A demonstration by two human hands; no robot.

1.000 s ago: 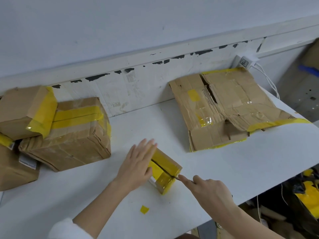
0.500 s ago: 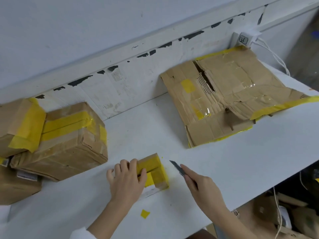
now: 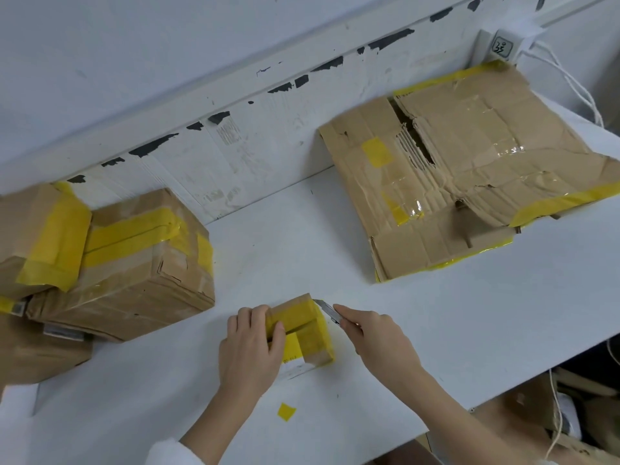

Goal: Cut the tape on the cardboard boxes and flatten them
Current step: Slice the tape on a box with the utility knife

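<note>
Left hand (image 3: 250, 347) is curled over the small taped box (image 3: 303, 330) near the table's (image 3: 436, 330) front edge, right hand (image 3: 375, 340) grips a utility knife (image 3: 330, 312), blade tip at the box's far right corner.

Left hand (image 3: 250, 350) curled over small box (image 3: 302, 330), fingers on top, thumb at its near face. Right hand (image 3: 377, 340) grips knife (image 3: 330, 312), blade tip beyond forefinger, touching box corner.
</note>
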